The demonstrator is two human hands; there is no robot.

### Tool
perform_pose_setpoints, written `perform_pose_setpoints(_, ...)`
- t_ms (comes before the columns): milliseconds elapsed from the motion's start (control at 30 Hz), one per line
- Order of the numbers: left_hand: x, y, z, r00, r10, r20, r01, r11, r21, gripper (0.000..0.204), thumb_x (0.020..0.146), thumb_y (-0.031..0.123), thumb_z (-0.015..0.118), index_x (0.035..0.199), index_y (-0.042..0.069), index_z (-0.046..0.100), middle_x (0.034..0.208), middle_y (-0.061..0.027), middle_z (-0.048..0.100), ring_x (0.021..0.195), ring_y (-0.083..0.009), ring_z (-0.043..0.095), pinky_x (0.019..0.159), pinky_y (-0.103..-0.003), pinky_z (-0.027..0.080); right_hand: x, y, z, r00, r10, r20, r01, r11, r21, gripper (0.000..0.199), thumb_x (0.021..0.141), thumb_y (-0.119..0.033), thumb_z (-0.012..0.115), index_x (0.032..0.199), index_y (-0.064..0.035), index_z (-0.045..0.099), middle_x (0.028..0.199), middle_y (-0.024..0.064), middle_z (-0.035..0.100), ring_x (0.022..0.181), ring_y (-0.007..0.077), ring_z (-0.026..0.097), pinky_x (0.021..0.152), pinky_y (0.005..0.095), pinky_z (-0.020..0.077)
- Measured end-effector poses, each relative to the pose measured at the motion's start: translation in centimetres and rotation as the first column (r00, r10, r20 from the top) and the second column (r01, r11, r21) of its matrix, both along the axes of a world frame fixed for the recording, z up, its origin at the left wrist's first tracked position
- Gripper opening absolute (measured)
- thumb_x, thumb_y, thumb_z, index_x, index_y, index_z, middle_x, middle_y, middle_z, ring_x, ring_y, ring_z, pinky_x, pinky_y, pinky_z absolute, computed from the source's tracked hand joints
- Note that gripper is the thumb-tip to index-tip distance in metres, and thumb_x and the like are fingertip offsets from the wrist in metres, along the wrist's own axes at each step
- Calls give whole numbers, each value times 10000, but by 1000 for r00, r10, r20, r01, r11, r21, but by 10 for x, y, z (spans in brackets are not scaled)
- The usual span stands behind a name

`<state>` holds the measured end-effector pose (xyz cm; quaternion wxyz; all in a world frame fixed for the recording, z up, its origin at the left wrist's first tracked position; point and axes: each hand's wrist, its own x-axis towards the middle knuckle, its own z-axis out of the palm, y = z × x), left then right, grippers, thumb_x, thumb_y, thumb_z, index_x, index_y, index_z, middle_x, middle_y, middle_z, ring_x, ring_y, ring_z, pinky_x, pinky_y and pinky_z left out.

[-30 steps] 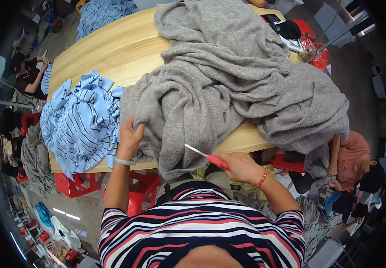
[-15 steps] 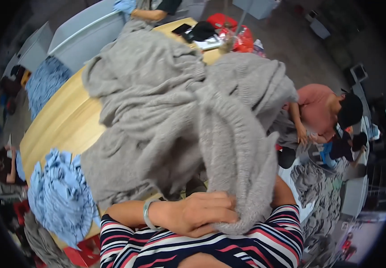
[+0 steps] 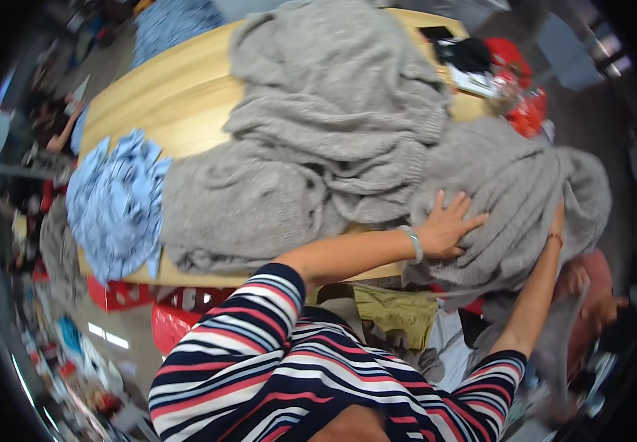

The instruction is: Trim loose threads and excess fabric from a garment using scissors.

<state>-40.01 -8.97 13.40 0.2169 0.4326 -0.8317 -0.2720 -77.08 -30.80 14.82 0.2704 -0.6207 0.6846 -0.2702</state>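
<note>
A loose heap of grey ribbed knitwear (image 3: 506, 173) lies at the right end of the table, part of it draping over the edge. On its near left side my left hand (image 3: 449, 225) rests with fingers spread, pressing on the cloth and gripping nothing. My right hand (image 3: 557, 214) reaches into the heap's right side; folds hide its fingers. To the left, a tall pile of grey knit pieces (image 3: 333, 81) covers the middle of the table. Nearer to me lies another folded grey knit piece (image 3: 237, 206).
A light blue bundle of cloth (image 3: 120, 202) sits at the left end of the wooden table (image 3: 164, 96). A phone (image 3: 436, 33), a black cap (image 3: 470, 55) and red plastic bags (image 3: 521, 99) lie at the far right. A person (image 3: 591, 295) is close by on the right.
My left hand has let go of the grey knit's edge near my body and now lies flat on the heap to the right. My view has turned, and my right hand has come into sight.
</note>
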Motion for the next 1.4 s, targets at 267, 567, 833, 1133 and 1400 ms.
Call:
perform_pose_setpoints(267,70,27,-29,989,79,-121,-81,997,-10,804,797,357,681,1451,142,267,1397,-254,329,1361,-416,245,1091,-604,149,-38,8,-69,882,343,-323,-352,935,35,445,924,-256,467,1237,56,523,1220,151,573,1095,274,548,917,377,429)
perform_pose_setpoints(567,300,199,-37,785,516,343,-531,845,-57,838,637,256,806,1378,191,420,1444,-222,295,1363,-399,243,1077,-593,193,211,248,158,768,-103,-632,-64,970,-235,270,874,-221,590,921,29,680,829,132,694,770,257,650,756,358,487)
perform_pose_setpoints(833,373,220,-71,589,801,-113,-780,599,180,142,886,146,576,1004,84,624,1005,-135,639,980,-264,609,851,-365,459,431,318,60,862,408,-301,-302,890,343,497,863,-158,569,1344,-130,446,1005,255,624,924,443,588,791,466,469)
perform_pose_setpoints(1133,509,309,-78,-352,911,-216,-149,174,973,378,993,234,412,1275,-9,479,1164,-129,608,1042,-258,603,905,-391,499,477,353,46,779,553,-297,-482,830,281,448,829,-70,553,1271,-100,488,900,205,648,882,400,621,773,457,476)
perform_pose_setpoints(1400,477,394,-58,225,957,182,-234,-128,964,384,919,162,544,1282,59,474,1163,-121,611,973,-292,631,868,-401,505,502,370,38,720,636,-277,-546,766,340,449,844,-98,555,1283,-138,474,932,264,617,861,453,591,741,510,467)
